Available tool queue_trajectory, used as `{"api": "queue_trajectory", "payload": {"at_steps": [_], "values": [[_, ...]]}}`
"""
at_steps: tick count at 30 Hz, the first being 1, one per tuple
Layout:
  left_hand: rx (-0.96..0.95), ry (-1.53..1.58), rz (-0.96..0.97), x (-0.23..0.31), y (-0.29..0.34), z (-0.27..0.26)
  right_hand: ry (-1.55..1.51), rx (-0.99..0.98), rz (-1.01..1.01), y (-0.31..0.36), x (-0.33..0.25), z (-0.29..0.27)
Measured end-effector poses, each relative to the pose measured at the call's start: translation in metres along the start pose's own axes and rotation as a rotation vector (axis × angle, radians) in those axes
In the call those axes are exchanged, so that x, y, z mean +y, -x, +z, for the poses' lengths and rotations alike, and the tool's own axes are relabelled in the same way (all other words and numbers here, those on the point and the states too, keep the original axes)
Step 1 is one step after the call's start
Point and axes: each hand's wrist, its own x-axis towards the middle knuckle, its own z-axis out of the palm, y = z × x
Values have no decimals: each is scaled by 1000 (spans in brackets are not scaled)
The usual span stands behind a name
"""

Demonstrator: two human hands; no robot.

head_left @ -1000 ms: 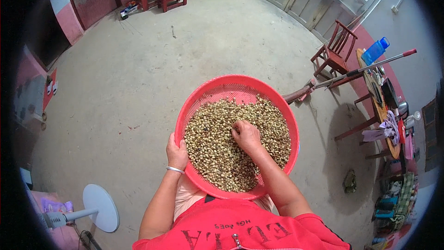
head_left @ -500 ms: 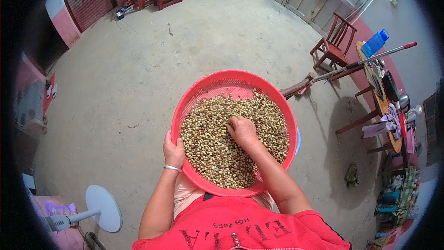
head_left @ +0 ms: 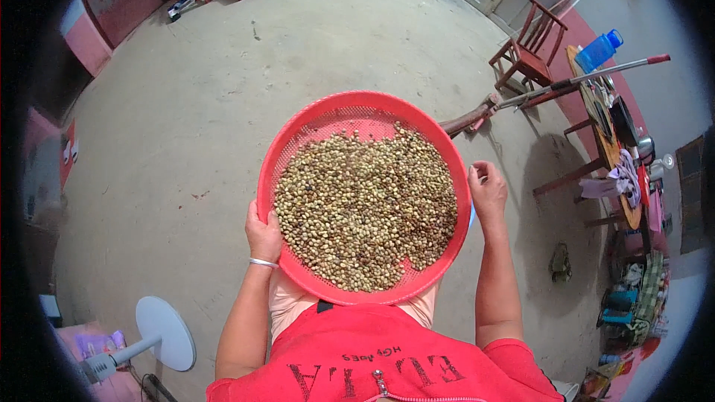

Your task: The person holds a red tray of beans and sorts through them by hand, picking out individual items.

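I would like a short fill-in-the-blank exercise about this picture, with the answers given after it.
1. The round sieve basket has the colour ____.
2. The basket is filled with small ____.
3. The left hand grips the basket's ____.
4. The right hand is ____ the basket, beside its rim.

Answers: red; beans; rim; outside

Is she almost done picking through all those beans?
Not nearly, it seems. The red sieve basket is full of mixed pale and dark beans. The left hand grips the rim. The right hand is off to the side, fingers pinched, maybe around a picked-out bit. No sorted pile shows, so most looks left.
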Motion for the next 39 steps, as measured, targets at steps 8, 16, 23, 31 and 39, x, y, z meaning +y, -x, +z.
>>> {"api": "queue_trajectory", "payload": {"at_steps": [8, 16, 23, 31, 39], "values": [[-3, 72, -58, 3, 1, -1, -129, -208, -288, 44, -47, 66], [31, 54, 26, -7, 0, 1, -2, -236, -384, 44, -90, 129], [26, 62, -18, -2, 2, -1, -114, -391, -157, 44, -92, 114], [25, 39, -18, -5, 1, 0, -70, -103, -16, 7, -17, 11], [-10, 78, -29, -2, -2, 3, 30, -196, -48, 36, 2, 29]]}}
